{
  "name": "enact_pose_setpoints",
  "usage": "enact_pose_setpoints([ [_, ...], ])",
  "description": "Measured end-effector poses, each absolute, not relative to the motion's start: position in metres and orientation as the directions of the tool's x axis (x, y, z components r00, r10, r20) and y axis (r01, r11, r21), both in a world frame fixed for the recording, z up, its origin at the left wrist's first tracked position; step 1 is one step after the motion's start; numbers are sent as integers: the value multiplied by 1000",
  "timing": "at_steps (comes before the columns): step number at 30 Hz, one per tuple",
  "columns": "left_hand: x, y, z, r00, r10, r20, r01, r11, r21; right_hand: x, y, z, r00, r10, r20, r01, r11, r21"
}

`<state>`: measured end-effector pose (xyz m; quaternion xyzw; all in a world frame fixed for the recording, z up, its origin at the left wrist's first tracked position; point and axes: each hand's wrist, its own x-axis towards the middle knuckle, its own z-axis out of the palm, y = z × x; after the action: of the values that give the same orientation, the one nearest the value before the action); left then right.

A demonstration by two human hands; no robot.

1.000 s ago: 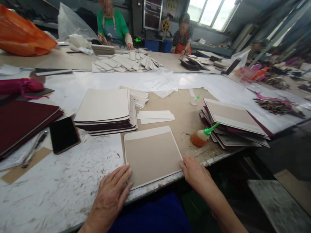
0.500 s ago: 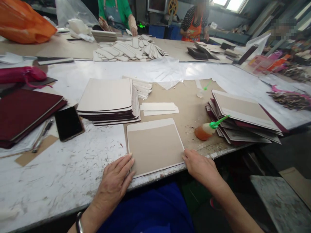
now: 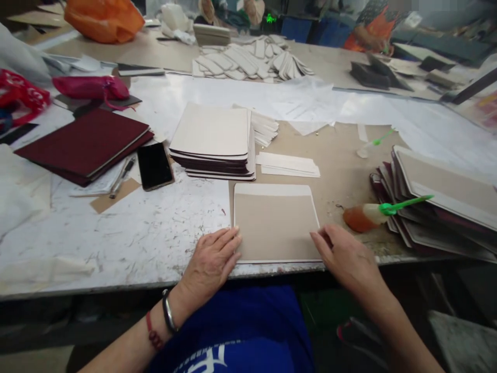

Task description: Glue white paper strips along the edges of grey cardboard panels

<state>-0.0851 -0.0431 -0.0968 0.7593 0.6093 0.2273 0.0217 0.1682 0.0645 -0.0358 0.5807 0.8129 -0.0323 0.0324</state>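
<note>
A tan card panel [image 3: 276,223] with a pale strip along its far edge lies flat at the table's near edge. My left hand [image 3: 213,260] rests flat against its left edge, fingers stretched out. My right hand [image 3: 347,256] lies at its right edge, fingers loosely extended and touching the panel's side. Neither hand holds anything. Just right of my right hand lies an orange glue bottle [image 3: 367,215] with a green nozzle, on its side.
A stack of pale boards [image 3: 213,139] and loose white strips [image 3: 288,163] sit behind the panel. Finished panels [image 3: 438,197] pile at the right. A phone [image 3: 154,165], pen, maroon covers [image 3: 85,145] lie left. Other people work at the far side.
The view has swung left and tilted down. Both hands stay at the panel's two sides, with the panel sitting squarer to the table edge.
</note>
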Motion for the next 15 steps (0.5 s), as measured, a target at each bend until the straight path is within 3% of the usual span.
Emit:
enact_pose_setpoints([
  [4, -86, -43, -98, 156, 940, 304, 916, -253, 312, 129, 80, -45, -563, 822, 91, 813, 570, -117],
  [11, -86, -44, -97, 167, 935, 312, 918, -263, 296, 107, 97, -82, -639, 768, -50, 769, 638, -35],
  [15, -85, -37, -86, 176, 924, 340, 920, -277, 277, 110, 96, -84, -638, 769, -35, 770, 636, -43],
])
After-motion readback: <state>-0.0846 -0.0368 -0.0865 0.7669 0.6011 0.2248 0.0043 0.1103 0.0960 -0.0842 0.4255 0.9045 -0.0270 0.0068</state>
